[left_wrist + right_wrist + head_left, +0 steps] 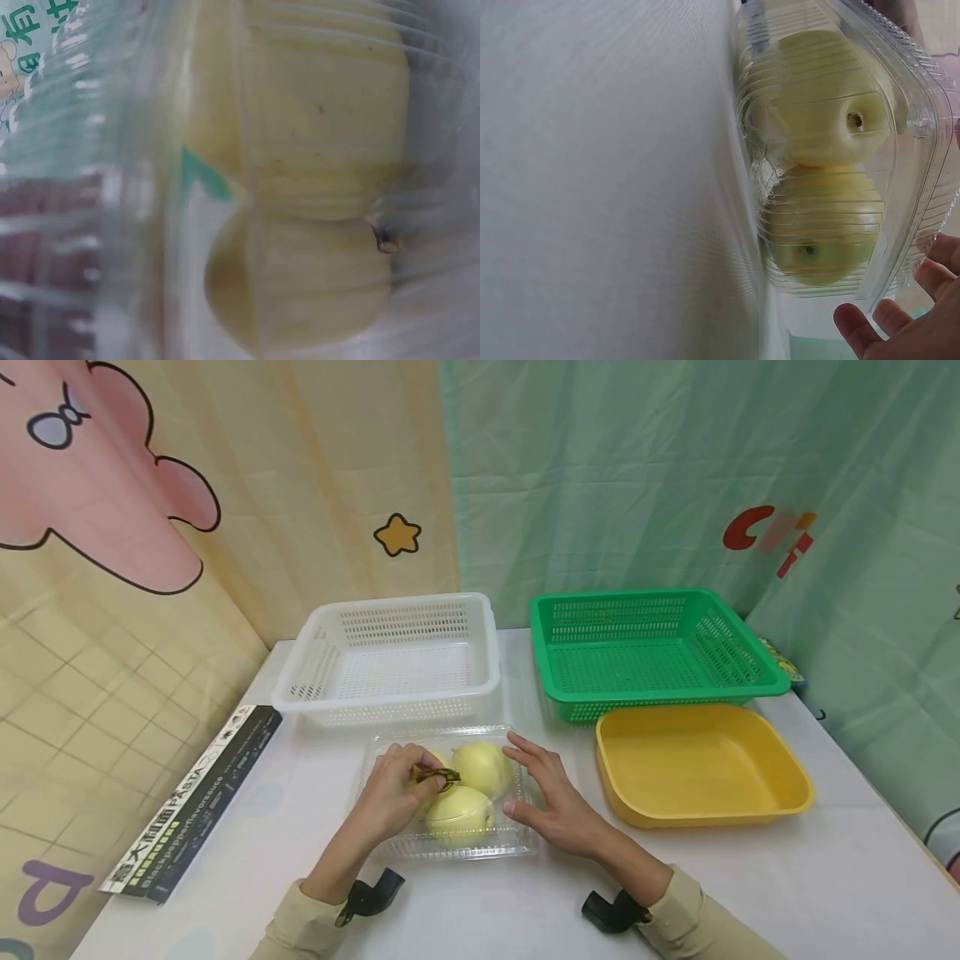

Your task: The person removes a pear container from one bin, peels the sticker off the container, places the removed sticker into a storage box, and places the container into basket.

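In the head view a clear plastic clamshell box (480, 843) lies on the table with pale yellow pears (461, 814) inside. My left hand (396, 789) is over the left part of the box, pinching a small dark strip with yellowish marks (447, 774) between thumb and fingers; its exact kind is unclear. At the box's right side is my right hand (553, 797), its fingers spread and loosely bent. The right wrist view shows the pears (821, 217) through the ribbed wall and the right fingertips by the box's edge. The left wrist view is filled by the box wall and blurred pears (322, 112).
Behind the box stands a white perforated basket (405, 706), with a green basket (667, 697) to its right. A yellow tub (705, 814) sits in front of the green one. A long black-and-white pasta box (195, 802) lies along the left edge. Curtains hang around the table.
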Demonstrator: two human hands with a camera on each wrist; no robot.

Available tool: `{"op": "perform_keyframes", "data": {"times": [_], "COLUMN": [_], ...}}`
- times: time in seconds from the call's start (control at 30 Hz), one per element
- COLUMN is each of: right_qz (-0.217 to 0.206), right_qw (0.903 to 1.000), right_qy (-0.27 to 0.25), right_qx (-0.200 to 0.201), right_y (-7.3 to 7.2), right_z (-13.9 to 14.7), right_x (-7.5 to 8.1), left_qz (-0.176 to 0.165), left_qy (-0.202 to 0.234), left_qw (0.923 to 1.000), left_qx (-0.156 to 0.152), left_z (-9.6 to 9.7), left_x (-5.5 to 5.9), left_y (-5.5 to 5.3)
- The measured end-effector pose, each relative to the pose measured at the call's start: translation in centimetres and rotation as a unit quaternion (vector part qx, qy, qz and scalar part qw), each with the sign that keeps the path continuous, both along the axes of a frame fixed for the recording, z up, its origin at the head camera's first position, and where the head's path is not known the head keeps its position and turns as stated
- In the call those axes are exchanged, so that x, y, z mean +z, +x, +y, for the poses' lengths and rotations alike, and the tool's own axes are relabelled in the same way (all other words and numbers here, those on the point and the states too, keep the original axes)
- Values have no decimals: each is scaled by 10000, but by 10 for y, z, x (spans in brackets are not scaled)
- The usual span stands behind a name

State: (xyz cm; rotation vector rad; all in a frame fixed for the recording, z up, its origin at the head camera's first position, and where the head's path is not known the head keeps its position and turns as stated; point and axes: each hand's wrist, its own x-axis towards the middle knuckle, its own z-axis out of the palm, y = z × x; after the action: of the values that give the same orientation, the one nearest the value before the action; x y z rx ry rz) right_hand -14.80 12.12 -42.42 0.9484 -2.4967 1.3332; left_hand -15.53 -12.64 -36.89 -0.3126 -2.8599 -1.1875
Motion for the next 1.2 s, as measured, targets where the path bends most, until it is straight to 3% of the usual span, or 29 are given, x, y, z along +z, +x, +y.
{"op": "perform_keyframes", "data": {"times": [0.33,0.77,1.0,1.2], "right_qz": [-31,-19,-175,-2], "right_qw": [9999,9994,9982,9957], "right_qy": [145,176,6,14], "right_qx": [-29,-309,-569,-921], "right_y": [0,7,13,18], "right_z": [0,14,38,69], "right_x": [5,25,44,52], "left_qz": [-303,-163,-28,28], "left_qy": [236,114,221,265], "left_qw": [9993,9993,9980,9953], "left_qx": [-40,-323,-591,-928], "left_z": [-3,0,16,40], "left_x": [6,28,44,54], "left_y": [2,4,1,-3]}}
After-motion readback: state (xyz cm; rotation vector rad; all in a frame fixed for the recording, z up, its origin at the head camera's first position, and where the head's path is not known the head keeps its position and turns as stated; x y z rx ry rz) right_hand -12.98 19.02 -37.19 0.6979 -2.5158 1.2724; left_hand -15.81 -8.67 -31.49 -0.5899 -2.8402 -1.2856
